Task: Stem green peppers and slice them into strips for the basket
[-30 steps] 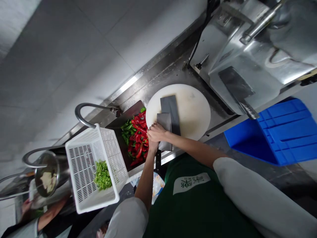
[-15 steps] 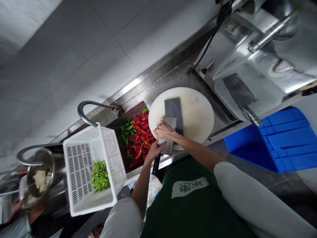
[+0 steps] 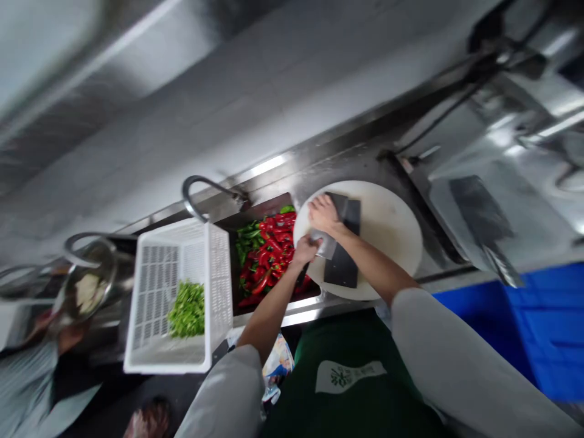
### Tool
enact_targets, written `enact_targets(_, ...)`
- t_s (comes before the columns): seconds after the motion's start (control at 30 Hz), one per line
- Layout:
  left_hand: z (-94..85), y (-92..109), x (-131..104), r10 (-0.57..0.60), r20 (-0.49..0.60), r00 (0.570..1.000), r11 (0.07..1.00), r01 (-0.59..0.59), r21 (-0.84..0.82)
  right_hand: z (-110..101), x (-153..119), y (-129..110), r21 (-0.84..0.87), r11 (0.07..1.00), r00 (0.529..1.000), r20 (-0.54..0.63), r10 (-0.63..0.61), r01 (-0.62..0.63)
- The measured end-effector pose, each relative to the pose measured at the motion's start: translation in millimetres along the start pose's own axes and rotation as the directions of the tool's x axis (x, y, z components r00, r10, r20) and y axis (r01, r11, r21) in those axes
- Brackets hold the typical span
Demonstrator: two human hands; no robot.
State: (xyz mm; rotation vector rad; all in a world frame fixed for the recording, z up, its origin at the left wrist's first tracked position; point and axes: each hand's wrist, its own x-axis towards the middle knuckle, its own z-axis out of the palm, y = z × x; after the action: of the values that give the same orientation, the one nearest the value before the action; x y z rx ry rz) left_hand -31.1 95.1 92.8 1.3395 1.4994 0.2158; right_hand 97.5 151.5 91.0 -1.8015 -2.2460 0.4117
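Note:
A cleaver (image 3: 326, 246) lies flat over a dark grey whetstone (image 3: 343, 264) on the round white cutting board (image 3: 392, 234). My left hand (image 3: 306, 250) is closed on the cleaver near its black handle, at the board's left edge. Across the upper part of the blade, my right hand (image 3: 323, 214) presses with its fingers bent over it; motion blurs the fingertips. Part of the blade is hidden under both hands.
Red chillies (image 3: 269, 249) and green peppers (image 3: 247, 242) fill the sink left of the board. A white basket (image 3: 150, 359) holds chopped greens (image 3: 188, 309). Another cleaver (image 3: 481, 207) rests on metal at right. Below is a blue crate (image 3: 547, 322); a co-worker's hand (image 3: 73, 334) is far left.
My hands and the cleaver have moved up along the whetstone, away from my body. The whole view has also shifted and blurred.

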Motion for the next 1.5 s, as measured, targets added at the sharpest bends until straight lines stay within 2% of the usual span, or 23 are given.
enact_targets(0.07, 2.8, -2, -10, 0.004, -0.018, 1.0, 1.0, -0.003, 0.016, 9, -17, -13, -0.01, 0.992, 0.984, -0.126, 0.127, -0.129)
enact_targets(0.13, 3.6, -10, -20, 0.015, 0.011, 1.0, 0.998, -0.015, 0.064, 23, -34, -26, 0.018, 0.98, 0.955, -0.221, 0.199, -0.2)
enact_targets(0.27, 4.5, -41, -49, 0.012, 0.034, 0.999, 0.996, -0.015, 0.084, 49, -69, -49, 0.014, 0.994, 0.957, -0.27, 0.108, -0.108)
enact_targets(0.37, 6.0, -54, -67, 0.029, 0.024, 0.999, 0.995, -0.031, 0.095, 56, -87, -57, -0.022, 0.998, 0.967, -0.251, 0.053, -0.06)
enact_targets(0.43, 1.1, -46, -61, 0.012, 0.04, 0.999, 0.995, -0.016, 0.102, 53, -78, -54, -0.043, 0.997, 0.969, -0.241, 0.058, -0.07)
enact_targets(0.53, -7.9, -24, -31, -0.02, 0.08, 0.997, 0.994, 0.011, 0.108, 46, -45, -37, -0.054, 0.993, 0.971, -0.222, 0.093, -0.108)
enact_targets(0.6, -6.5, -19, -21, 0.002, 0.083, 0.997, 0.995, -0.01, 0.098, 44, -37, -29, -0.062, 0.987, 0.967, -0.219, 0.132, -0.148)
enact_targets(0.67, 0.4, -28, -30, 0.071, 0.054, 0.996, 0.995, -0.075, 0.059, 45, -50, -32, -0.08, 0.985, 0.97, -0.199, 0.137, -0.156)
enact_targets(0.73, 5.1, -45, -47, 0.121, 0.04, 0.992, 0.993, -0.121, -0.005, 48, -70, -45, -0.093, 0.983, 0.977, -0.159, 0.141, -0.157)
enact_targets(0.8, 0.9, -55, -54, 0.111, 0.001, 0.994, 0.993, -0.111, -0.039, 47, -76, -58, -0.09, 0.984, 0.984, -0.1, 0.147, -0.156)
enact_targets(0.9, -10.1, -40, -32, 0.078, 0.009, 0.997, 0.996, -0.078, -0.035, 37, -51, -53, -0.042, 0.98, 0.977, -0.093, 0.192, -0.197)
enact_targets(1.0, -2.4, -22, -16, 0.053, 0.032, 0.998, 0.996, -0.051, -0.068, 26, -39, -34, 0.015, 0.975, 0.969, -0.11, 0.222, -0.222)
enact_targets(1.1, 6.7, -38, -33, 0.067, -0.002, 0.998, 0.997, -0.067, -0.043, 29, -62, -42, 0.062, 0.981, 0.978, -0.087, 0.188, -0.183)
enact_targets(1.2, -0.2, -49, -37, 0.047, -0.036, 0.998, 0.999, -0.047, 0.015, 34, -64, -54, 0.096, 0.985, 0.985, -0.083, 0.149, -0.141)
enact_targets(1.3, -6.7, -29, -13, 0.041, -0.013, 0.999, 0.997, -0.04, 0.065, 26, -36, -39, 0.1, 0.981, 0.978, -0.105, 0.178, -0.167)
enact_targets(1.37, -3.9, -20, -7, 0.03, 0.005, 1.0, 0.998, -0.03, 0.055, 21, -28, -31, 0.097, 0.982, 0.978, -0.117, 0.172, -0.161)
enact_targets(1.43, 0.6, -28, -21, 0.027, -0.03, 0.999, 0.998, -0.026, 0.049, 24, -39, -38, 0.1, 0.988, 0.985, -0.114, 0.13, -0.119)
enact_targets(1.5, 2.5, -47, -43, 0.011, -0.072, 0.997, 0.997, -0.006, 0.075, 30, -59, -54, 0.11, 0.992, 0.991, -0.107, 0.08, -0.068)
